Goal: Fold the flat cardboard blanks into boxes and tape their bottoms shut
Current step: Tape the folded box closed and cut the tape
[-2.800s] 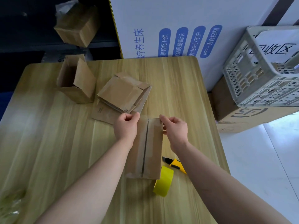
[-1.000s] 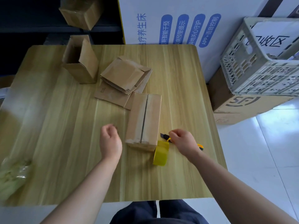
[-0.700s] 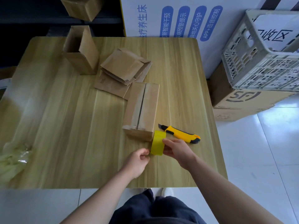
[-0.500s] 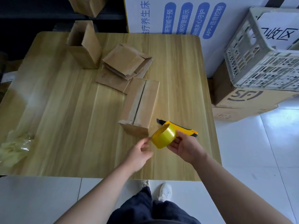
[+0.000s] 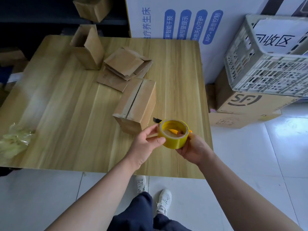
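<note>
Your table [image 5: 66, 114] has open room left of the box [image 5: 138, 100], which lies seam-up just beyond your hands, long axis running away from you, near end closest to your left hand [image 5: 146, 144]. Your right hand [image 5: 195, 147] cradles the raised tape [image 5: 173, 139] in curled fingers; your left pinches its rim. The knife [image 5: 156, 120] lies beneath.

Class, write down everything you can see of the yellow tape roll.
The tape roll is a wide ring of glossy yellow tape with an open core, through which an orange knife shows. It is held above the table near the box, hole tilted up toward the camera. The right hand grips it from below; the left hand pinches its left rim.
</note>
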Available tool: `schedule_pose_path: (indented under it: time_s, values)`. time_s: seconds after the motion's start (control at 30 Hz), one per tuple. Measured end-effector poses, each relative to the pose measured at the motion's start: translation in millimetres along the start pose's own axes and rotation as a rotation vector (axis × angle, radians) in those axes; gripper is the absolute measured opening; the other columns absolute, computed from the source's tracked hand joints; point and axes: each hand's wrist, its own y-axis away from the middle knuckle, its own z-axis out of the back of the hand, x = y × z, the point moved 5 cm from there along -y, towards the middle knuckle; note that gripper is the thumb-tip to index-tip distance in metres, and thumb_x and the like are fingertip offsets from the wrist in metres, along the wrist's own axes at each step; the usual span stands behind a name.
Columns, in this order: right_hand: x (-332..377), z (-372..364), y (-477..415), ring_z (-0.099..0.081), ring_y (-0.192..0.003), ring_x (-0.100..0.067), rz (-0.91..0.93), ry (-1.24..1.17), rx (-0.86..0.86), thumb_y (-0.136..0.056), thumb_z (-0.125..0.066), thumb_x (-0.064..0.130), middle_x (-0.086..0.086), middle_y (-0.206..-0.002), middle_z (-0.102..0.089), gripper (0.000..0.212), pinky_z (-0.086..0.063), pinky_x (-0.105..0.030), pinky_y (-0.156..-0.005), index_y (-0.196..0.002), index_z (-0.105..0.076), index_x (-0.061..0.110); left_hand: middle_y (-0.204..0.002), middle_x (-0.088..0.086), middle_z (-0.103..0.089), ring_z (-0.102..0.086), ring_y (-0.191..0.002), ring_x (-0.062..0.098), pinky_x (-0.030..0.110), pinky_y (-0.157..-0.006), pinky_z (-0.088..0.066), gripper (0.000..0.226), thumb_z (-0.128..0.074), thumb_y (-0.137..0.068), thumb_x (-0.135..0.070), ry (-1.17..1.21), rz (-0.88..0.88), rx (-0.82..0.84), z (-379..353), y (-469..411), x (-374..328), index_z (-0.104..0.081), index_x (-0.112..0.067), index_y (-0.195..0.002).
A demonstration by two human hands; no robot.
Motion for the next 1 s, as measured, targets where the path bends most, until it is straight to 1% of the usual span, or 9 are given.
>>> schedule_pose_path:
  time_s: [0.07,0.17,0.3,0.4,0.53,0.67,0.77,0.9,1.0]
  values:
    - [5,-3,5,-0.067,-0.064,-0.018,0.015,0.018,0.010,-0.096,-0.041,0.003,-0.008,-0.088,-0.068,0.024,-0.055,-0.026,-0.053,-0.103,-0.064,0.007,-0.111,0.001,-0.070,-0.065,-0.099,0.015,0.033,-0.087,-0.054,0.041,-0.068,-0.085,-0.028,0.065,0.013,0.023,-1,1,-7,-0.062,-0.019,-0.124]
    - [11,-9,16,-0.047,-0.039,-0.011,0.016,0.031,0.011,-0.094,-0.039,-0.003,0.002,-0.050,-0.050,0.029,-0.044,-0.020,-0.040,-0.075,-0.056,0.010,-0.098,0.004,-0.071,-0.066,-0.085,0.017,0.038,-0.084,-0.055,0.028,-0.067,-0.087,-0.034,0.075,-0.006,0.019,-1,1,-23,-0.068,-0.018,-0.110]
    - [19,-25,25,-0.045,-0.035,-0.009,0.064,-0.027,-0.012,-0.095,-0.039,-0.002,0.003,-0.045,-0.045,0.029,-0.043,-0.018,-0.039,-0.075,-0.056,0.009,-0.101,0.012,-0.070,-0.067,-0.087,0.021,0.035,-0.082,-0.055,0.016,-0.065,-0.090,-0.028,-0.013,-0.101,0.001,7,0,-45,-0.067,-0.017,-0.101]
    - [21,-42,33,-0.056,-0.037,-0.013,0.117,-0.079,-0.037,-0.093,-0.039,-0.007,-0.002,-0.048,-0.057,0.031,-0.048,-0.020,-0.039,-0.072,-0.058,0.005,-0.102,0.009,-0.071,-0.067,-0.093,0.019,0.027,-0.082,-0.055,0.024,-0.065,-0.085,-0.033,-0.073,-0.213,0.065,19,2,-62,-0.067,-0.016,-0.103]
    - [13,-63,37,-0.060,-0.040,-0.015,0.135,-0.143,-0.093,-0.093,-0.040,-0.007,-0.007,-0.053,-0.062,0.030,-0.050,-0.023,-0.039,-0.073,-0.060,0.001,-0.098,0.009,-0.070,-0.065,-0.086,0.012,0.022,-0.074,-0.051,0.012,-0.065,-0.088,-0.004,-0.243,-0.297,0.075,38,-3,-75,-0.061,-0.016,-0.088]
    - [3,-81,34,-0.068,-0.062,-0.019,0.181,-0.060,-0.184,-0.094,-0.048,0.002,-0.012,-0.086,-0.069,0.023,-0.056,-0.028,-0.048,-0.109,-0.066,0.002,-0.084,0.009,-0.067,-0.062,-0.079,0.015,0.033,-0.077,-0.052,0.009,-0.064,-0.089,-0.021,-0.322,-0.350,0.057,61,-11,-86,-0.061,-0.013,-0.085]
    - [9,-94,38,-0.066,-0.086,-0.015,0.445,0.211,-0.220,-0.101,-0.046,0.021,-0.007,-0.113,-0.067,0.023,-0.055,-0.026,-0.060,-0.120,-0.060,0.024,-0.080,0.005,-0.063,-0.064,-0.074,0.011,0.027,-0.071,-0.055,0.012,-0.057,-0.096,-0.015,-0.246,-0.290,0.043,75,-18,-94,-0.057,-0.011,-0.084]
    - [17,-121,69,-0.047,-0.120,-0.008,0.787,0.494,-0.257,-0.106,-0.030,0.024,-0.002,-0.133,-0.048,0.035,-0.045,-0.005,-0.070,-0.115,-0.064,0.021,-0.081,0.010,-0.060,-0.060,-0.072,0.017,0.025,-0.065,-0.053,0.015,-0.051,-0.099,-0.014,-0.131,-0.185,0.061,87,-25,-100,-0.054,-0.009,-0.086]
    - [18,-134,86,-0.054,-0.100,-0.026,0.873,0.336,-0.315,-0.105,-0.035,0.021,-0.031,-0.112,-0.051,0.038,-0.045,-0.029,-0.078,-0.114,-0.065,-0.002,-0.078,0.009,-0.060,-0.060,-0.066,0.014,0.030,-0.067,-0.055,0.014,-0.051,-0.099,-0.013,-0.079,-0.110,0.086,80,-22,-102,-0.053,-0.007,-0.086]
